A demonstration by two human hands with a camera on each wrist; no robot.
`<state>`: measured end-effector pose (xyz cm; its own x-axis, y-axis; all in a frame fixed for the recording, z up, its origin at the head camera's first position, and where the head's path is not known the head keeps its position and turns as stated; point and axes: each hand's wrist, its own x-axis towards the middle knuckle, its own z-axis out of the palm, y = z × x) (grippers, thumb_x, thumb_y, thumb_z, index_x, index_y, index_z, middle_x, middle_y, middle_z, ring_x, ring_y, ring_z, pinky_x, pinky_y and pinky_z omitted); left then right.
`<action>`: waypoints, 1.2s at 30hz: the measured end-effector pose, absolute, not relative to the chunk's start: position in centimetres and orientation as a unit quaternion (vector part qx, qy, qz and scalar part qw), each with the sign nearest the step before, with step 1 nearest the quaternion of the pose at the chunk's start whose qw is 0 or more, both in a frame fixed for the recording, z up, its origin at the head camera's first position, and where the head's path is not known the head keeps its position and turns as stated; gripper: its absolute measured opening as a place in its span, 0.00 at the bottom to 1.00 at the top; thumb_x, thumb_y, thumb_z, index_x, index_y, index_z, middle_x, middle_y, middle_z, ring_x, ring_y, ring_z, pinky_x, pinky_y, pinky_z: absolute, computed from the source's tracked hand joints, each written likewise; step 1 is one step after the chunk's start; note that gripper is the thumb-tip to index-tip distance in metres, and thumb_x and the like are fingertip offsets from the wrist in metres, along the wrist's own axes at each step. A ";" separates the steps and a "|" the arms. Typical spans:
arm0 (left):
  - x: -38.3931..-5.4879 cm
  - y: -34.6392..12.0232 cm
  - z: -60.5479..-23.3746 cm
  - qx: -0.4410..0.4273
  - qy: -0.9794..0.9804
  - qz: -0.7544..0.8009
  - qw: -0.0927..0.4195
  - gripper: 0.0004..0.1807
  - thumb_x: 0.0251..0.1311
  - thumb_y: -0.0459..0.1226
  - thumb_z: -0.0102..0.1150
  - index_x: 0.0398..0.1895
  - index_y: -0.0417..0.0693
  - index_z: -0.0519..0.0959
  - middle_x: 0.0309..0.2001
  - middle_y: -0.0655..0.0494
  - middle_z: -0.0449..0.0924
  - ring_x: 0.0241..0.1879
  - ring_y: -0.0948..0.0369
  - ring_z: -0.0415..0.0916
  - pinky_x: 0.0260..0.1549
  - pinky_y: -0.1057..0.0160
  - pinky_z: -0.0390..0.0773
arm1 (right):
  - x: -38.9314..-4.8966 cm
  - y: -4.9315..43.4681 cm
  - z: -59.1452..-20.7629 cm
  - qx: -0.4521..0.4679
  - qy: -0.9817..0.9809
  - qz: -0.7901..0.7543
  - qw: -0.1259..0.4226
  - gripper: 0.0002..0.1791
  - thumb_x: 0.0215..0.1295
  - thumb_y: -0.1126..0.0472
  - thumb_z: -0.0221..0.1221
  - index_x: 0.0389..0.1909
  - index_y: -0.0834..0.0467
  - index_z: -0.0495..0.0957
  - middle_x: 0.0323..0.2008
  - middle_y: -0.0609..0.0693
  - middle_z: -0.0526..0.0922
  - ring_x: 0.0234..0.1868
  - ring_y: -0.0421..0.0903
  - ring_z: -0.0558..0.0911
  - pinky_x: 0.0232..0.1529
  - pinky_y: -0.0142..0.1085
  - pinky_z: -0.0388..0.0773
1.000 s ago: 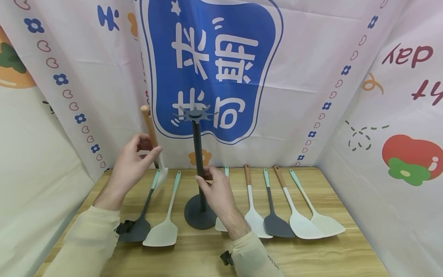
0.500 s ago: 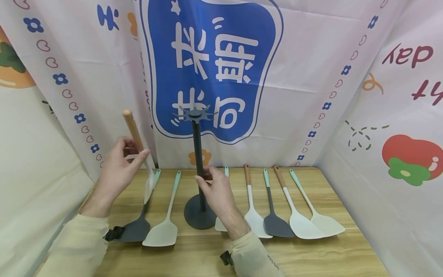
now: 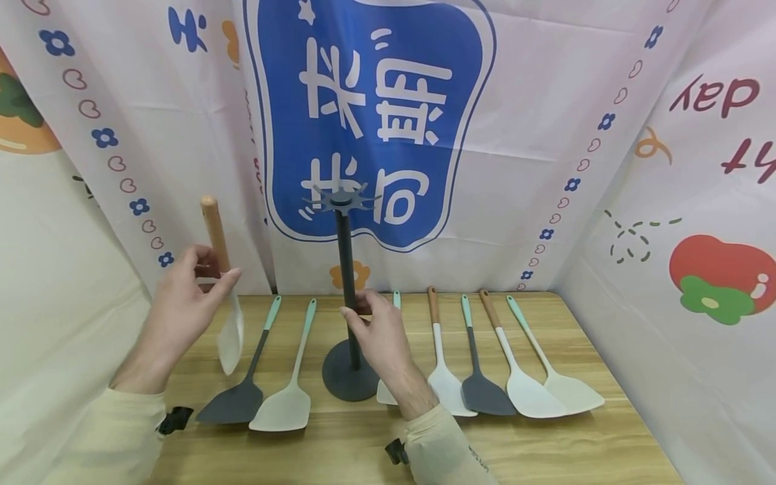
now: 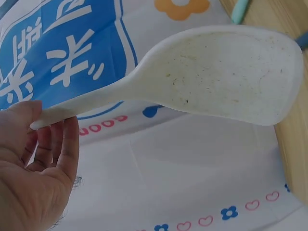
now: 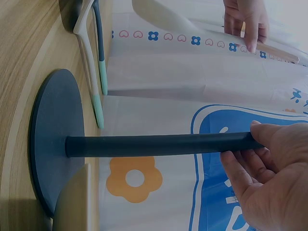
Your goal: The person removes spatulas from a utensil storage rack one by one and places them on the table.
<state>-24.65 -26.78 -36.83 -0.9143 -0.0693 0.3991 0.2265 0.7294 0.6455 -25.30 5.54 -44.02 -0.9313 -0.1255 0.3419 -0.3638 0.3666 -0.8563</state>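
My left hand (image 3: 182, 303) pinches a white spatula (image 4: 221, 72) near where its wooden handle meets the white neck. The spatula hangs blade down above the left part of the table, apart from the others. Small specks dot its blade in the left wrist view. With thumb and fingers, my right hand (image 3: 388, 337) holds the pole of a dark utensil stand (image 3: 345, 269). That stand is upright on its round base (image 5: 57, 139), with a ring of hooks on top that bear nothing. Left of it lie a dark grey spatula (image 3: 236, 401) and a cream spatula (image 3: 285, 407), both with mint handles.
Several spatulas lie to the right of the stand, among them a dark one (image 3: 485, 397) and a white one with a brown handle (image 3: 533, 397). Printed cloth (image 3: 515, 168) walls the wooden table (image 3: 339, 451) at the back and sides.
My left hand has moved left and slightly toward me with the white spatula, away from the stand and past the dark grey spatula. My right hand has stayed on the pole.
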 end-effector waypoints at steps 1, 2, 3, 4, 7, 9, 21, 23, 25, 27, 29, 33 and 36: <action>-24.5 -26.9 -36.9 -0.041 -0.911 -0.359 0.200 0.32 0.90 0.50 0.63 0.77 0.33 0.71 0.66 0.29 0.81 0.67 0.32 0.82 0.49 0.74 0.85 | -25.3 5.5 -44.0 0.149 -0.819 0.543 0.109 0.14 0.86 0.57 0.71 0.63 0.58 0.89 0.56 0.55 0.94 0.58 0.52 0.95 0.60 0.44 0.98; -24.4 -27.0 -36.9 -0.038 -0.914 -0.354 0.196 0.32 0.90 0.50 0.62 0.78 0.33 0.70 0.66 0.29 0.81 0.67 0.32 0.82 0.53 0.65 0.91 | -25.3 5.5 -44.0 0.148 -0.819 0.543 0.108 0.14 0.86 0.57 0.71 0.63 0.58 0.89 0.57 0.55 0.94 0.58 0.53 0.95 0.60 0.44 0.98; -24.3 -27.2 -37.0 -0.035 -0.917 -0.348 0.195 0.33 0.90 0.50 0.62 0.78 0.32 0.70 0.66 0.28 0.81 0.67 0.31 0.82 0.56 0.55 0.94 | -25.3 5.5 -44.0 0.148 -0.819 0.544 0.108 0.14 0.86 0.57 0.71 0.63 0.58 0.88 0.57 0.56 0.94 0.58 0.53 0.95 0.61 0.44 0.98; -24.3 -27.3 -37.0 -0.034 -0.919 -0.341 0.196 0.32 0.91 0.50 0.62 0.78 0.32 0.70 0.66 0.27 0.81 0.67 0.30 0.82 0.57 0.46 0.95 | -25.3 5.5 -44.0 0.148 -0.818 0.545 0.107 0.14 0.86 0.57 0.71 0.63 0.58 0.88 0.57 0.56 0.94 0.58 0.53 0.94 0.61 0.44 0.98; -24.1 -27.7 -37.3 -0.032 -0.923 -0.326 0.202 0.32 0.91 0.48 0.62 0.77 0.30 0.70 0.65 0.25 0.81 0.65 0.29 0.83 0.60 0.31 0.90 | -25.3 5.6 -44.0 0.149 -0.817 0.546 0.107 0.14 0.86 0.57 0.71 0.62 0.58 0.88 0.56 0.56 0.94 0.58 0.53 0.94 0.60 0.44 0.98; -24.1 -28.2 -37.4 -0.033 -0.925 -0.316 0.209 0.30 0.90 0.47 0.63 0.75 0.29 0.71 0.64 0.25 0.81 0.64 0.28 0.84 0.58 0.34 0.91 | -25.3 5.6 -44.0 0.148 -0.818 0.546 0.106 0.14 0.86 0.57 0.71 0.62 0.59 0.88 0.56 0.56 0.94 0.58 0.52 0.94 0.60 0.44 0.98; -24.1 -31.7 -39.1 -0.036 -0.942 -0.266 0.202 0.23 0.87 0.42 0.67 0.65 0.28 0.74 0.55 0.26 0.84 0.54 0.31 0.87 0.43 0.49 0.91 | -25.3 5.5 -44.0 0.145 -0.820 0.543 0.104 0.13 0.86 0.56 0.71 0.62 0.57 0.89 0.56 0.55 0.94 0.58 0.52 0.94 0.60 0.44 0.98; -24.1 -32.4 -39.4 -0.038 -0.943 -0.259 0.204 0.22 0.86 0.41 0.67 0.63 0.29 0.75 0.53 0.27 0.85 0.51 0.33 0.88 0.38 0.63 0.85 | -25.3 5.5 -44.0 0.145 -0.820 0.544 0.104 0.13 0.86 0.56 0.71 0.62 0.57 0.89 0.56 0.55 0.94 0.58 0.52 0.94 0.61 0.44 0.98; -24.2 -33.0 -39.8 -0.041 -0.945 -0.250 0.205 0.20 0.85 0.40 0.68 0.61 0.29 0.76 0.51 0.28 0.86 0.48 0.34 0.88 0.34 0.73 0.77 | -25.3 5.5 -44.0 0.144 -0.820 0.544 0.103 0.13 0.86 0.56 0.71 0.62 0.57 0.89 0.56 0.55 0.94 0.58 0.52 0.94 0.61 0.44 0.98; -24.3 -33.5 -40.2 -0.042 -0.948 -0.244 0.199 0.19 0.85 0.38 0.68 0.60 0.30 0.76 0.49 0.28 0.85 0.46 0.36 0.88 0.31 0.73 0.77 | -25.3 5.5 -44.1 0.144 -0.820 0.544 0.104 0.13 0.86 0.57 0.71 0.62 0.57 0.89 0.56 0.55 0.94 0.58 0.52 0.94 0.61 0.43 0.98; -24.5 -33.9 -40.6 -0.042 -0.951 -0.237 0.193 0.17 0.84 0.36 0.69 0.58 0.30 0.76 0.48 0.29 0.85 0.43 0.38 0.88 0.30 0.69 0.80 | -25.3 5.5 -44.1 0.144 -0.820 0.544 0.104 0.13 0.86 0.57 0.71 0.62 0.57 0.89 0.56 0.55 0.94 0.58 0.52 0.94 0.61 0.43 0.98; -24.7 -34.5 -41.3 -0.041 -0.958 -0.225 0.174 0.15 0.83 0.34 0.70 0.55 0.30 0.76 0.44 0.31 0.85 0.39 0.42 0.87 0.28 0.57 0.85 | -25.3 5.5 -44.0 0.144 -0.820 0.544 0.104 0.13 0.86 0.57 0.71 0.62 0.57 0.89 0.56 0.55 0.94 0.58 0.52 0.94 0.61 0.43 0.98; -24.7 -34.9 -41.9 -0.039 -0.961 -0.221 0.161 0.15 0.83 0.33 0.69 0.54 0.30 0.75 0.40 0.34 0.83 0.34 0.47 0.83 0.25 0.59 0.80 | -25.3 5.5 -44.0 0.144 -0.820 0.544 0.102 0.13 0.86 0.57 0.71 0.62 0.57 0.88 0.56 0.55 0.94 0.58 0.52 0.94 0.61 0.43 0.98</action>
<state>-24.74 -34.86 -41.88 -0.9452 0.0042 0.3264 0.1463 0.8994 0.4120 -25.29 5.50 -44.01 -0.9378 -0.1246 0.3241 -0.3470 0.3671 -0.8630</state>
